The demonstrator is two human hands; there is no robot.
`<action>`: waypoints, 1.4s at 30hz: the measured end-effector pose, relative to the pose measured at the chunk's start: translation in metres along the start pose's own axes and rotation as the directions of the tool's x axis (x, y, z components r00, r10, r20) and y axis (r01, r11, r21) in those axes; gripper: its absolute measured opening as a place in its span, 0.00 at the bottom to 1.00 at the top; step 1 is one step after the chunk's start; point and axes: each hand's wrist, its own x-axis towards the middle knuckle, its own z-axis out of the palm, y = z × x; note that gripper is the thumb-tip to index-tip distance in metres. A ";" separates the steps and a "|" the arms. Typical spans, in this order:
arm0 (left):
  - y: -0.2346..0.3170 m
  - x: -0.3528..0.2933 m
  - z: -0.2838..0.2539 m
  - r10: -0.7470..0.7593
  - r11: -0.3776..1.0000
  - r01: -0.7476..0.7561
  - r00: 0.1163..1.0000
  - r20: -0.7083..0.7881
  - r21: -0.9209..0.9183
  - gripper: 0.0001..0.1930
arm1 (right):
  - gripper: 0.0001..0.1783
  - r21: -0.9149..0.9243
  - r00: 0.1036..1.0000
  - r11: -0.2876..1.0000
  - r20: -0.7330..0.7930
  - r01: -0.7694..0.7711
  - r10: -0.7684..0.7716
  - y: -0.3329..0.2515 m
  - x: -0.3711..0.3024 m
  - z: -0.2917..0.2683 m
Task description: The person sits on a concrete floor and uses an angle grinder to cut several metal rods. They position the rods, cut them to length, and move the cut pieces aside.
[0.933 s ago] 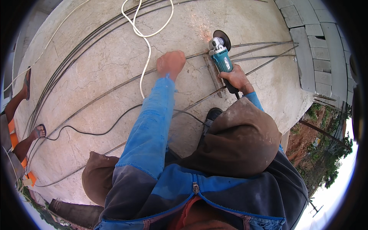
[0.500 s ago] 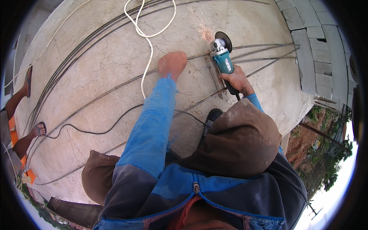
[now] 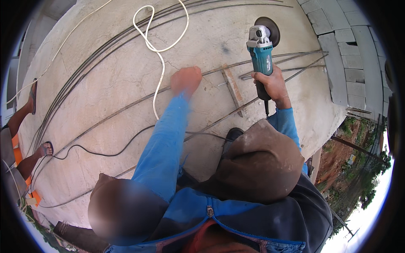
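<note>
My left hand (image 3: 186, 81) is a closed fist around a long steel rebar (image 3: 215, 71) lying across the concrete. In my right hand (image 3: 275, 84) is a teal and silver angle grinder (image 3: 262, 59), gripped by its dark rear body. The grinder's dark round disc (image 3: 271, 30) points away from me, raised beyond the rebar and apart from it. No sparks show around the disc. Beneath the rebar, between my hands, lies a narrow strip of wood (image 3: 232, 89). Shorter rods (image 3: 301, 68) lie close to my right hand.
A white cable (image 3: 162, 63) loops on the concrete slab (image 3: 114, 84). Several long rods curve along the far left. A black cord (image 3: 114, 154) crosses near my legs. Another person's sandalled foot (image 3: 44, 149) stands at the left. A grey block wall (image 3: 353, 63) borders the right.
The grinder has moved up and to the right, away from the rebar, and the sparks have stopped. A cut end now shows near the strip. My left hand has shifted slightly toward me.
</note>
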 end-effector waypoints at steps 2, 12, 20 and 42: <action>0.000 0.001 0.001 0.005 1.000 -0.005 1.000 -0.005 0.018 0.29 | 0.16 0.085 0.997 0.996 -0.083 0.008 -0.001 -0.007 -0.009 -0.018; -0.001 0.001 0.009 0.109 0.992 -0.102 0.989 -0.101 0.069 0.30 | 0.15 0.436 0.955 0.899 -0.242 -0.053 0.174 0.068 -0.068 -0.077; 0.003 0.000 0.012 0.076 0.994 -0.060 0.980 -0.184 0.091 0.28 | 0.16 0.563 0.931 0.822 -0.248 -0.088 0.270 0.120 -0.083 -0.089; 0.000 0.005 0.010 0.133 0.985 -0.128 0.990 -0.038 0.113 0.30 | 0.19 0.389 0.975 0.911 -0.109 -0.137 0.194 0.100 -0.054 -0.071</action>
